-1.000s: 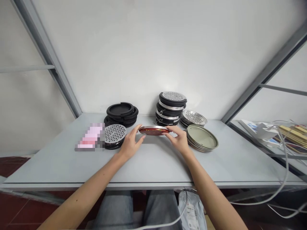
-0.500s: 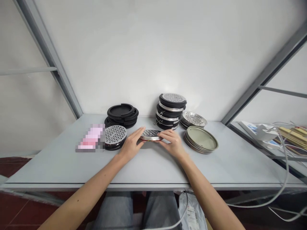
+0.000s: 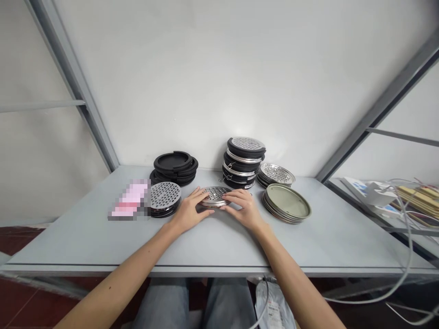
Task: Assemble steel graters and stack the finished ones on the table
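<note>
A round metal grater plate with a holed top [image 3: 216, 193] is in the middle of the grey table. My left hand [image 3: 190, 210] grips its left rim, fingers on the top edge and thumb along the front. On the right rim, my right hand [image 3: 244, 207] holds it the same way. The underside of the plate is hidden. Beside my left hand is a stack of grey holed discs [image 3: 165, 195]. To the right of my right hand stands a stack of olive-green round lids [image 3: 288, 200].
Black rings [image 3: 173, 162] are piled at the back left. Behind my hands rises a tall stack of black-rimmed discs [image 3: 246, 145], with shiny holed plates [image 3: 276, 173] beside it. A pixelated pink item [image 3: 128, 201] lies left. White cables [image 3: 410, 242] hang at the right.
Both hands have shifted their grip on the grater plate, with the thumbs now nearer each other at its front. The plate appears slightly lower and more of its top shows.
</note>
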Available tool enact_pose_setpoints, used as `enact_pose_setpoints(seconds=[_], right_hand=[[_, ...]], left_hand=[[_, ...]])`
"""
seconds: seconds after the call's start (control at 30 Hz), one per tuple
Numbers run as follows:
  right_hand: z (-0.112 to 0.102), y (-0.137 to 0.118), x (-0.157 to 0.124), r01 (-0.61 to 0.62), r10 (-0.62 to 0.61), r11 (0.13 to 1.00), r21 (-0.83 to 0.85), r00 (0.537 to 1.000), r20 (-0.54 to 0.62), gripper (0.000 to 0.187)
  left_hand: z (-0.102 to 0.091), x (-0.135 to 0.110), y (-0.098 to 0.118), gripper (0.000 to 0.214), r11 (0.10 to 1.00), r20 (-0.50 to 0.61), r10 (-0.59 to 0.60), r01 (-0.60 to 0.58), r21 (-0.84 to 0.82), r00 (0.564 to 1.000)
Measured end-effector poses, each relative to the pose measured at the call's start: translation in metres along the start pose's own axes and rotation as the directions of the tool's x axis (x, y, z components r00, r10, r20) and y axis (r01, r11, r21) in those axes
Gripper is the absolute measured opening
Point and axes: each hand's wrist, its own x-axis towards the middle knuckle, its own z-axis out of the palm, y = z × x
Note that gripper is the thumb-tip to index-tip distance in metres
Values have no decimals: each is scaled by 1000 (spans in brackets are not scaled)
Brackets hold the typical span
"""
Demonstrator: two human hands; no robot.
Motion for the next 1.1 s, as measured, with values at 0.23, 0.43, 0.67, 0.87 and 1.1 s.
enact_pose_setpoints(seconds=[0.23,0.43,0.67,0.87,1.1], right_hand=[[3,-4,-1,76,-73,997,-16,989,127,21],[6,-5,-2,49,-46,999,-11,977,209,18],[7,-5,-2,70,-54,996,-55,963,263,15],[9,-4,-4,118,-93,988,-102,971,219,16],[2,-8,-2,36,-33,999,-6,957,287,12]], left_hand=[[1,-4,0,77,990,183,-136,128,53,974],[3,-4,-4,77,987,235,-149,130,95,961],[1,-6,-3,82,988,248,-127,99,119,960],[5,-4,-6,71,989,187,-104,80,128,977],[5,-5,-9,75,993,179,-90,73,97,980]])
